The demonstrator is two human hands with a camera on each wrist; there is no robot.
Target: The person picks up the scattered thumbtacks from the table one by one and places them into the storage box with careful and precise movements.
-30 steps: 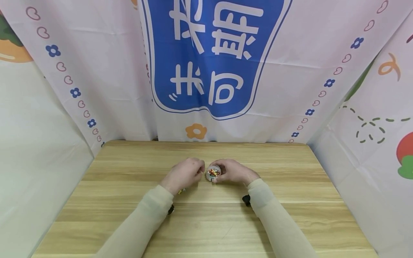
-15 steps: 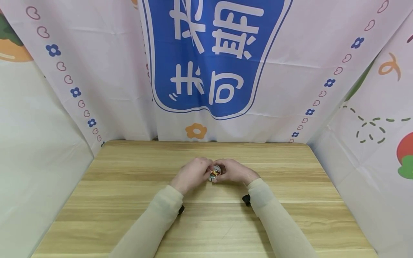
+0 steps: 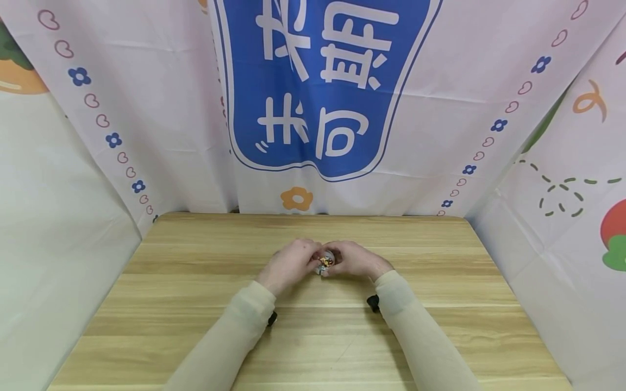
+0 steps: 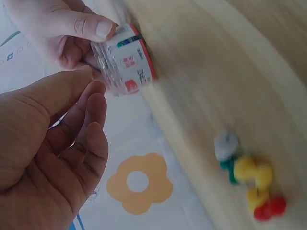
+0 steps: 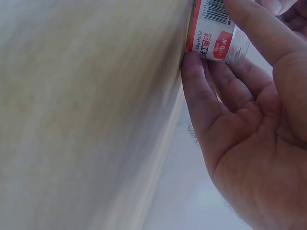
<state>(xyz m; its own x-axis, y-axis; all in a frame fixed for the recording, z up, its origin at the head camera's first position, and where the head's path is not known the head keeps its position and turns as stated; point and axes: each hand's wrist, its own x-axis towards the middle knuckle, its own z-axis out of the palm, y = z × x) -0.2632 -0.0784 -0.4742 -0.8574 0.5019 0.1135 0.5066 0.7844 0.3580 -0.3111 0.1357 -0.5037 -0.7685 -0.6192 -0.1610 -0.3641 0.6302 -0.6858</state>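
In the right wrist view my right hand (image 5: pixel 259 110) grips a small clear push-pin jar (image 5: pixel 216 31) with a white and red label, thumb and fingers round its sides. The jar (image 3: pixel 326 262) stands open-mouthed on the table, with colourful push pins inside in the head view. My left hand (image 3: pixel 295 264) is at the jar's mouth, its thumb and fingertips close together. In the left wrist view the left hand (image 4: pixel 57 134) shows curled fingers; whether a pin is between its fingertips is hidden. Several loose push pins (image 4: pixel 247 172), white, green, yellow and red, lie on the table.
The wooden table (image 3: pixel 313 336) runs to a printed cloth backdrop (image 3: pixel 195 108) close behind the hands, with more cloth at both sides. A black wrist device (image 3: pixel 373 303) sits under the right sleeve, and another (image 3: pixel 271 319) under the left.
My left hand has moved right from beside the loose pins to the jar's mouth, and has stayed there over the last half second. The right hand and jar have hardly moved.
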